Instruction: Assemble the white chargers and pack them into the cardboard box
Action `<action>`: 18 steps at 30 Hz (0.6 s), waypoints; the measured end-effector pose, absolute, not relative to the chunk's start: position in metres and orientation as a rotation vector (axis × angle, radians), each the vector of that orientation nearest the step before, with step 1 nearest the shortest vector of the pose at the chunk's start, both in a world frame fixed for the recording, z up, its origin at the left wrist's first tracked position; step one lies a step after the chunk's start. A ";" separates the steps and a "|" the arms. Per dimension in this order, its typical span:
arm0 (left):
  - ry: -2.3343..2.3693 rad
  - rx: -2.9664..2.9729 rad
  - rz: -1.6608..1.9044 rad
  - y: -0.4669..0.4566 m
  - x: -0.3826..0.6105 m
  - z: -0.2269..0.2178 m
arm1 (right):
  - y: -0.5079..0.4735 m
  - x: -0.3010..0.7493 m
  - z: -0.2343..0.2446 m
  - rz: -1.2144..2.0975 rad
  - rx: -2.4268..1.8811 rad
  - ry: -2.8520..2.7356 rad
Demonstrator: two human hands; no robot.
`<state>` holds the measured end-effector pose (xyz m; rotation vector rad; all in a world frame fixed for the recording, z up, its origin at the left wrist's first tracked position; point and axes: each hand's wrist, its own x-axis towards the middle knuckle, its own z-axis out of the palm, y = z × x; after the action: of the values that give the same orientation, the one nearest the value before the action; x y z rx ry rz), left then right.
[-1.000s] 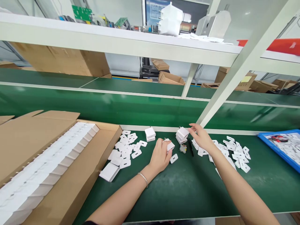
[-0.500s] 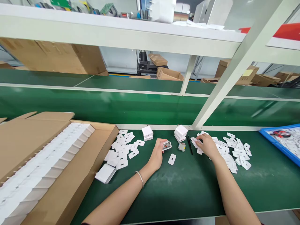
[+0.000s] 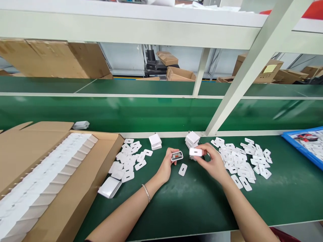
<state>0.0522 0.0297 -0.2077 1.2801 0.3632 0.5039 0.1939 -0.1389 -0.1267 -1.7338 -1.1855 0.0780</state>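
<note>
My left hand (image 3: 167, 164) grips a small white charger housing (image 3: 177, 156), its open face with a circuit board turned toward me. My right hand (image 3: 211, 162) pinches a flat white cover plate (image 3: 195, 152) just to the right of the housing, the two parts a short gap apart. One loose cover plate (image 3: 182, 169) lies on the green mat below them. Behind my hands stands a short stack of white housings (image 3: 192, 139).
A heap of white cover plates (image 3: 242, 160) lies to the right, another heap (image 3: 130, 159) to the left. An open cardboard box (image 3: 83, 188) with rows of white parts fills the left. A blue tray (image 3: 302, 144) sits far right. A slanted frame post (image 3: 242, 74) rises behind.
My right hand moved from the right-hand heap toward the centre, now holding a cover plate beside the housing. My left hand turned the housing's open face up. The view tilted down slightly.
</note>
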 end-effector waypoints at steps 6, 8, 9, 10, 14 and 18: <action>0.259 1.316 0.426 0.015 0.042 -0.202 | -0.119 0.161 -0.141 0.199 -1.649 -1.318; 0.236 1.334 0.397 0.014 0.040 -0.202 | -0.119 0.160 -0.143 0.229 -1.643 -1.341; 0.232 1.341 0.384 0.014 0.040 -0.203 | -0.120 0.160 -0.144 0.246 -1.636 -1.349; 0.232 1.347 0.375 0.014 0.040 -0.204 | -0.120 0.160 -0.144 0.264 -1.628 -1.352; 0.239 1.343 0.374 0.015 0.041 -0.207 | -0.120 0.162 -0.145 0.294 -1.611 -1.320; 0.267 1.446 0.391 0.015 0.038 -0.202 | -0.120 0.164 -0.144 0.294 -1.605 -1.237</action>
<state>0.0381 0.0148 -0.2019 1.4459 0.2674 0.3907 0.1645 -0.1199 -0.1444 -1.6047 -1.2373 0.2941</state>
